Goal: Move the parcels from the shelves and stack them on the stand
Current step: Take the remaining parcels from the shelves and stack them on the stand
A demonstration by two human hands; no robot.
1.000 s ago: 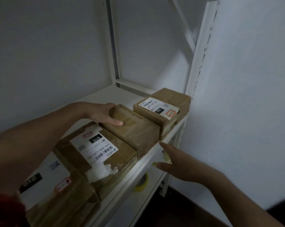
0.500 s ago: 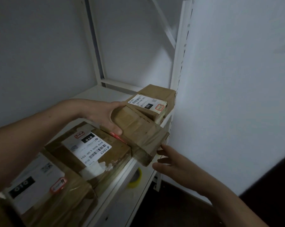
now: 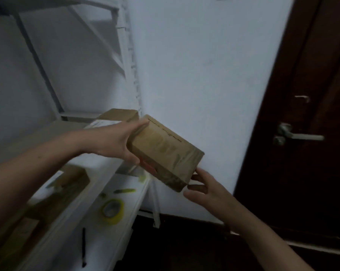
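Parcel (image 3: 165, 151) is off the shelf (image 3: 98, 165). Half a second back it was only tipped up at the front edge. It now hangs in the air out past the upright (image 3: 133, 75), tilted with its far end low. Left grip (image 3: 114, 141) is closed on the near end, thumb along the top edge, fingers underneath. Right grip (image 3: 202, 190) has come up from below, fingers loosely spread, tips touching the low far corner and not wrapped round it. View has swung right, bringing a dark door (image 3: 302, 173) into frame.

For the task: the pick looks done for this one and the carry is starting. Stand not in view, so I judge the turn away from the shelving must go further. At least two more remain on the shelf: back parcel (image 3: 118, 114) in the corner, and near parcel (image 3: 67, 184), blurred.

Edges and room:
- Parcel's far side is near the white wall (image 3: 204, 75), not touching.
- Upright sits just behind the left grip.
- Lower shelf (image 3: 126, 222) juts out below with a tape roll (image 3: 112, 211) and pen (image 3: 84, 247). The parcel is well above both.
- Open room lies right and back toward the person, along the wall.
- Door handle (image 3: 300, 136) projects at roughly parcel level, so mind it on the swing.
- The low corner is only propped. A firmer right hold seems wise before turning.
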